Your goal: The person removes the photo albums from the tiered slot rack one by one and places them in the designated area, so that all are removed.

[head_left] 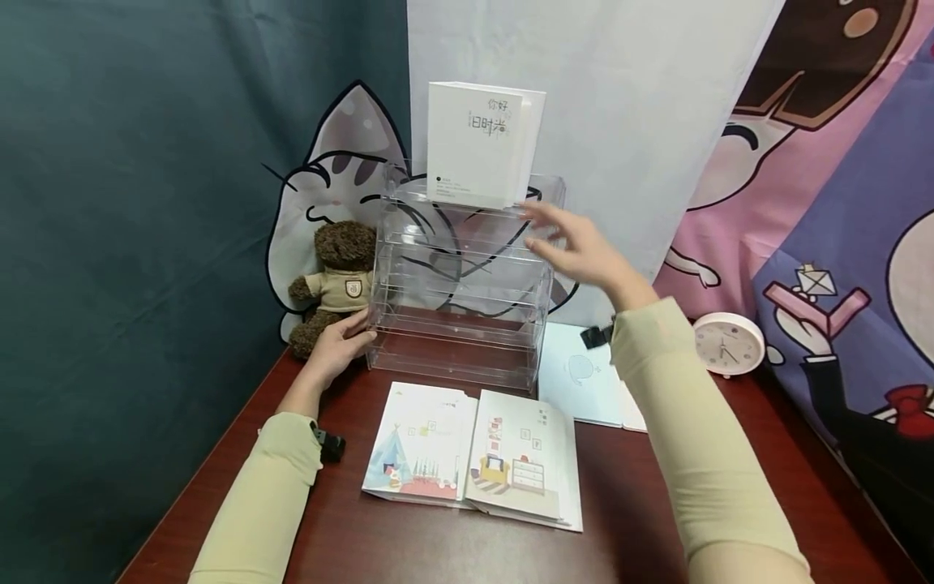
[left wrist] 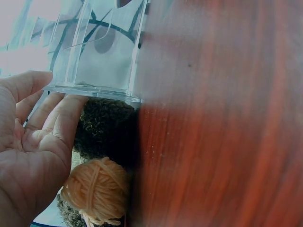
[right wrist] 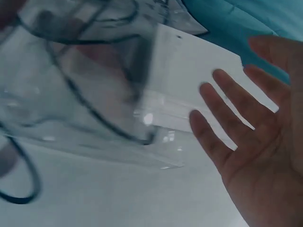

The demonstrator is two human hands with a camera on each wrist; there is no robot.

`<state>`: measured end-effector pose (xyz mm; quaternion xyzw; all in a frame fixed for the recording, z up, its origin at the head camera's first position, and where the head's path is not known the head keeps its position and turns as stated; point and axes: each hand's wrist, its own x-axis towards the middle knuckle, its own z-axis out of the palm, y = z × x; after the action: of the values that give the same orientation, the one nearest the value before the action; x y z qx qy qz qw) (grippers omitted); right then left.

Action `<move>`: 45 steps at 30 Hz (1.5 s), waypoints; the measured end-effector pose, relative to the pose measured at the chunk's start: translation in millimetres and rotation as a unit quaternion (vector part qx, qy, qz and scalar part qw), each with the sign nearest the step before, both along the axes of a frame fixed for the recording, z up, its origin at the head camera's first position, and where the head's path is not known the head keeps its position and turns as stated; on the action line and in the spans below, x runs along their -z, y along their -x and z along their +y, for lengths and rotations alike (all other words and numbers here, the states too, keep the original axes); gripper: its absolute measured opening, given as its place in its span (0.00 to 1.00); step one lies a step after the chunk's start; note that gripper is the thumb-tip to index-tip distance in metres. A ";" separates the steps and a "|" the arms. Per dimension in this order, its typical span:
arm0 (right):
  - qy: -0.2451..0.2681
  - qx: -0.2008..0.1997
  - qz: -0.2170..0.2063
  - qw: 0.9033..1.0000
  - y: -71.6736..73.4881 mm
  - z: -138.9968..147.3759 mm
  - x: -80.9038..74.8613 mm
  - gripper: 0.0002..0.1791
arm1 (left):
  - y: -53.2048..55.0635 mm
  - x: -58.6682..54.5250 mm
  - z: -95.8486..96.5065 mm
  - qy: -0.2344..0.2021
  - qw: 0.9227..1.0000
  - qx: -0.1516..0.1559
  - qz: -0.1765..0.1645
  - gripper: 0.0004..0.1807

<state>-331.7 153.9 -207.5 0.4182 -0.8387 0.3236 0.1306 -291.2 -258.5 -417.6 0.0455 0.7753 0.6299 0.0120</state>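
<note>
A clear plastic shelf rack (head_left: 456,328) stands on the table, tilted steps running up its front. At its left side my left hand (head_left: 339,349) holds the side panel's edge, thumb on one face and fingers (left wrist: 61,113) against the outer face. On the rack's top leans a white book (head_left: 474,146) with Chinese lettering on its cover. Just right of the book's lower corner my right hand (head_left: 576,247) is raised with fingers spread, holding nothing. The right wrist view shows the palm and loose fingers (right wrist: 208,137) beside the white book (right wrist: 189,71).
An open picture book (head_left: 423,438) lies in front of the rack. A pale blue booklet (head_left: 580,373) lies to its right, partly under my right forearm. A teddy bear (head_left: 343,280) sits left of the rack, an orange yarn ball (left wrist: 97,187) beside it. A white clock (head_left: 730,345) stands far right.
</note>
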 end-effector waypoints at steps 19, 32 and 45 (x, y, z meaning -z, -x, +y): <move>-0.184 0.213 0.131 0.951 54.6 -75.2 -121.4 0.41 | -2.0 17.4 9.2 0.000 1.000 -0.005 0.006 0.34; -0.193 0.251 0.117 0.941 55.6 -85.1 -125.4 0.38 | 2.7 10.3 12.4 0.015 1.000 -0.020 0.018 0.33; -0.232 0.249 0.202 0.918 42.8 -95.3 -116.4 0.27 | 0.1 6.3 0.6 0.019 1.000 -0.018 0.005 0.34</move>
<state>-374.6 58.6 -91.1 0.2708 -0.9230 -0.0143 0.2730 -291.3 -258.0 -423.9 0.0349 0.7880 0.6146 -0.0023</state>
